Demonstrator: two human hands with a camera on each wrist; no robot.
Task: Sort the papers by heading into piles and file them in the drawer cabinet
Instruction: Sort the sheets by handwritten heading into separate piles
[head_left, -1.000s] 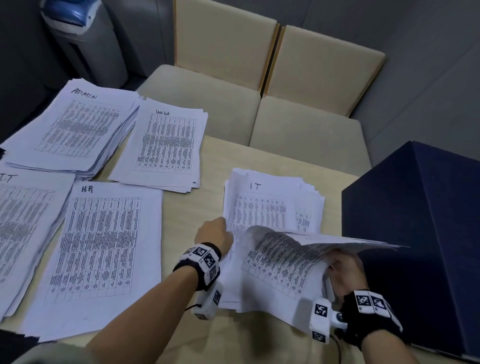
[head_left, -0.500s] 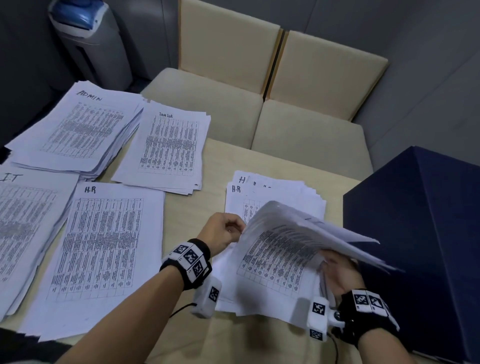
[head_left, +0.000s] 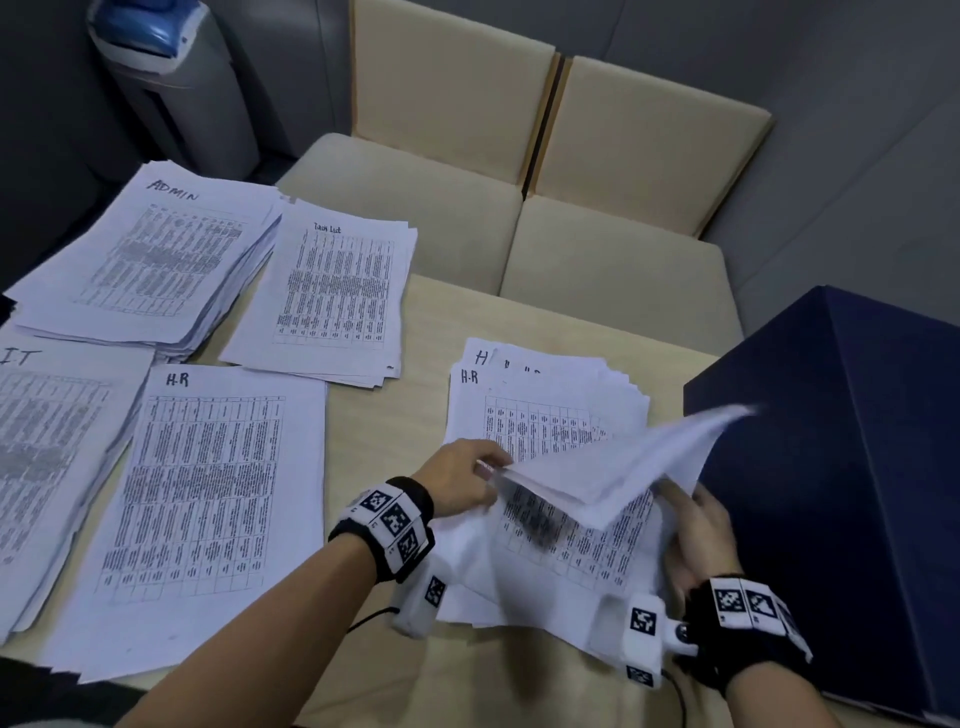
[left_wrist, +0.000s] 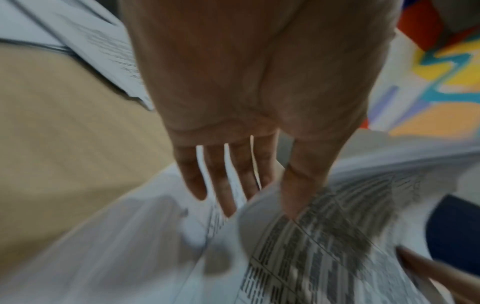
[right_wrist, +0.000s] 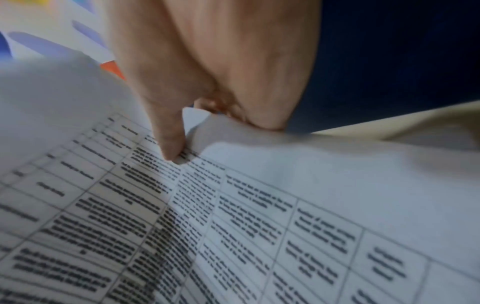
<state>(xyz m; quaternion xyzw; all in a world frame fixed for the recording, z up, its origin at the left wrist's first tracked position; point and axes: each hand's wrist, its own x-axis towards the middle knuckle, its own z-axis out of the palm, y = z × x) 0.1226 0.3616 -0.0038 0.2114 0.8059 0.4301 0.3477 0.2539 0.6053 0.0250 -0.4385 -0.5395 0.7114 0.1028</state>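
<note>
An unsorted stack of printed papers (head_left: 545, 415) lies on the table (head_left: 415, 364), its top sheet headed "H.R". Above its near half both hands hold a lifted bundle of sheets (head_left: 618, 467), which is blurred and tilts up toward the right. My left hand (head_left: 488, 470) pinches the bundle's left edge; in the left wrist view the thumb lies on the printed sheet (left_wrist: 324, 236) with the left hand (left_wrist: 259, 205) fingers behind it. My right hand (head_left: 680, 499) grips the right side against the dark blue drawer cabinet (head_left: 831, 467). In the right wrist view the right hand (right_wrist: 187, 148) has its thumb on the printed sheet (right_wrist: 233, 216).
Sorted piles lie to the left: ADMIN (head_left: 150, 254), Task List (head_left: 332, 291), IT (head_left: 47, 441) and H.R (head_left: 208, 493). Two beige chairs (head_left: 519, 208) stand behind the table. A grey and blue machine (head_left: 171, 78) stands at the far left.
The lifted sheets have swung up and to the right, baring an H.R sheet where an IT sheet lay. My left hand has shifted right onto the bundle's edge.
</note>
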